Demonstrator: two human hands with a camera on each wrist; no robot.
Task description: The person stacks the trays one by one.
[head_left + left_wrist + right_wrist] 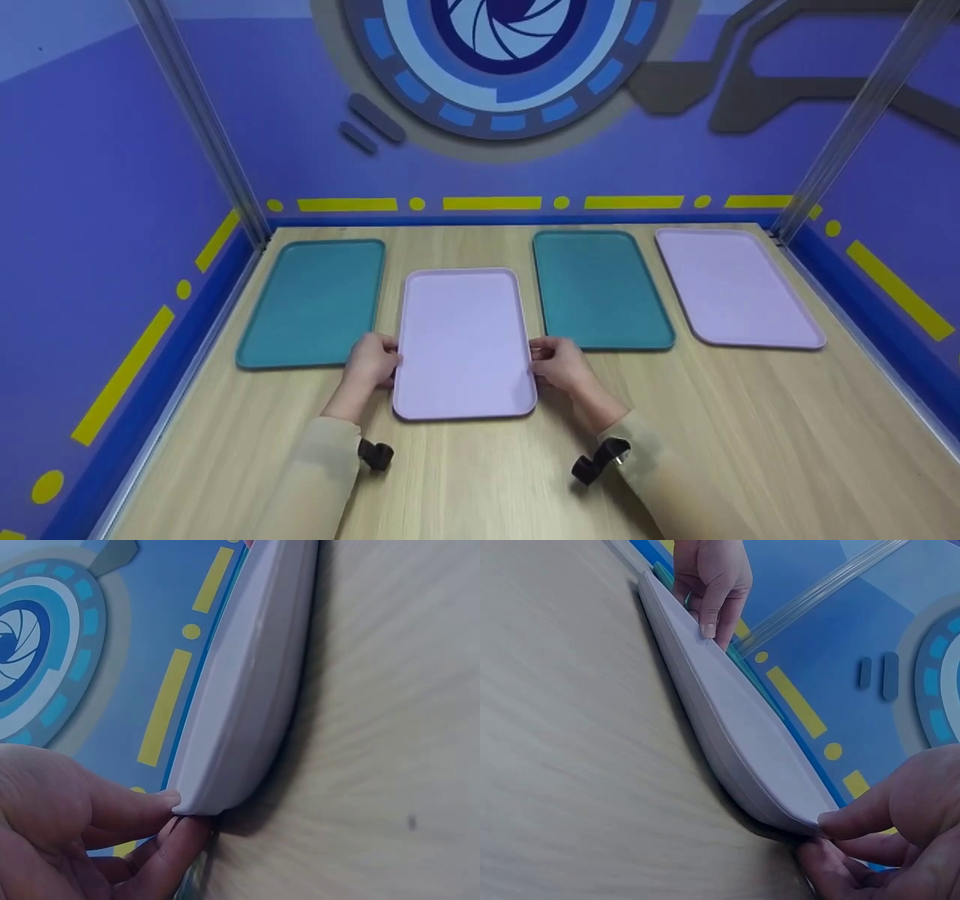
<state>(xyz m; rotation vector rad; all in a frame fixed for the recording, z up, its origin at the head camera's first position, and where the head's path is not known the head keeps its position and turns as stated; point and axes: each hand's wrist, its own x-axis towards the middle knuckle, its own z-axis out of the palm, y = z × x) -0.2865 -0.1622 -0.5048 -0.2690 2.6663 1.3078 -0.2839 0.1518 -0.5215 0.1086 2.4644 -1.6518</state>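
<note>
Lilac tray, head view: on the table, between the left green tray and right green tray, its near edge nearer than theirs; other lilac tray far to the right.
Hands: left hand and right hand pinch its left and right rims.
Gaps: narrow toward both green trays, so sideways moves look tight; more wood shows on the near side; far wall stands beyond.
Rim, left wrist view: left thumb above, fingers below; shadow beneath, but full lift cannot be told.
Plastic-looking body: probably light, stiff, somewhat slippery, hardly fragile.
Grip, right wrist view: both thumbs on the raised rim; opposite holds should keep it level.
</note>
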